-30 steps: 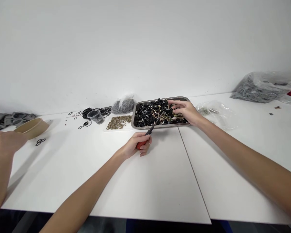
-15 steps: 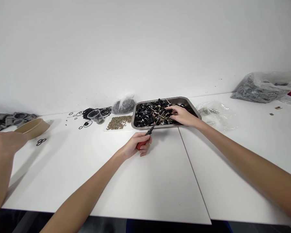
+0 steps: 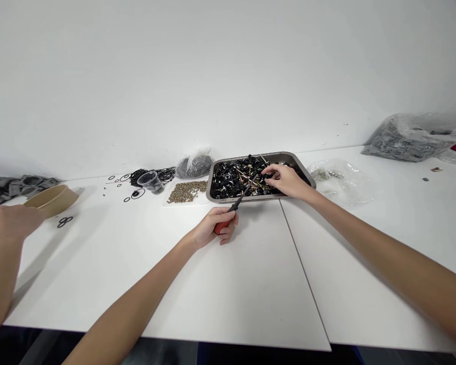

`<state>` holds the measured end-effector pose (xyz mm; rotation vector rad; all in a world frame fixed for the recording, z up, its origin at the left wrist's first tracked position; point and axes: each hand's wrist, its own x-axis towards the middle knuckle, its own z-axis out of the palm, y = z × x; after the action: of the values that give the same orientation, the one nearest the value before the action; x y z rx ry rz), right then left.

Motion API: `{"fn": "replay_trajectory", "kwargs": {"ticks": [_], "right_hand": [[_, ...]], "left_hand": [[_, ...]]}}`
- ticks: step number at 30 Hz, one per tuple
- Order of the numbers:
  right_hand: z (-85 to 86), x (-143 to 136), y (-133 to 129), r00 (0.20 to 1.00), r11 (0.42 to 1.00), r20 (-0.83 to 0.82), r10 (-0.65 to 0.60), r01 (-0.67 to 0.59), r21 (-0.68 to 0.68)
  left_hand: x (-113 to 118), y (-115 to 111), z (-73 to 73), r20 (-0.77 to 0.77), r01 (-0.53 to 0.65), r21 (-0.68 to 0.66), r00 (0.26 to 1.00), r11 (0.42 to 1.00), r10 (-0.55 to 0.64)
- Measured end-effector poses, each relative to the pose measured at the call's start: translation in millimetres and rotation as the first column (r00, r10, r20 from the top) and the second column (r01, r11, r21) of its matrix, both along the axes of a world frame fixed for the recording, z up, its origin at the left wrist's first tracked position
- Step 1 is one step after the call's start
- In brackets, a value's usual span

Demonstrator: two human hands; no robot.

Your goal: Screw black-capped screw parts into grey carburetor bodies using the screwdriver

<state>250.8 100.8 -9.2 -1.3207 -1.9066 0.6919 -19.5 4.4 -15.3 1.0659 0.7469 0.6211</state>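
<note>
My left hand (image 3: 222,224) is wrapped round the red handle of a screwdriver (image 3: 221,226). The screwdriver's dark shaft points up and to the right, over the near rim of a metal tray (image 3: 265,198). Inside the tray lies a heap of small black parts (image 3: 228,177), mixed with brass-coloured pins or screws. Above the tray's right half, close to the screwdriver's tip, my right hand (image 3: 283,180) has its thumb and fingers bent together at the parts. Whatever lies between those fingertips is too small to make out.
At far left another person's hand (image 3: 17,223) holds a tan ring-shaped piece (image 3: 57,201). Small brass parts (image 3: 186,192), a plastic cup (image 3: 150,182), black rings (image 3: 163,175) and a bag (image 3: 193,165) lie left of the tray. Clear plastic (image 3: 342,182) and a grey-filled bag (image 3: 403,139) are right.
My right hand has shifted slightly to the right above the tray. My left hand and the screwdriver stay almost where they were.
</note>
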Motion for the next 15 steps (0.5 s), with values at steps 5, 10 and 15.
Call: {"fn": "replay_trajectory", "kwargs": {"ticks": [5, 10, 15], "right_hand": [[2.1, 1.0, 1.2, 0.993, 0.998, -0.109, -0.044, 0.039, -0.046], [4.3, 3.2, 3.6, 0.915, 0.967, -0.378, -0.138, 0.042, -0.252], [7.2, 6.2, 5.3, 0.790, 0.908, -0.557, -0.257, 0.000, -0.419]], "left_hand": [[0.1, -0.7, 1.1, -0.005, 0.002, -0.005, 1.000, 1.000, -0.002], [0.5, -1.1, 2.2, -0.012, -0.003, -0.009, 1.000, 1.000, 0.003], [-0.2, -0.8, 1.6, -0.012, -0.001, -0.013, 1.000, 1.000, 0.000]]}}
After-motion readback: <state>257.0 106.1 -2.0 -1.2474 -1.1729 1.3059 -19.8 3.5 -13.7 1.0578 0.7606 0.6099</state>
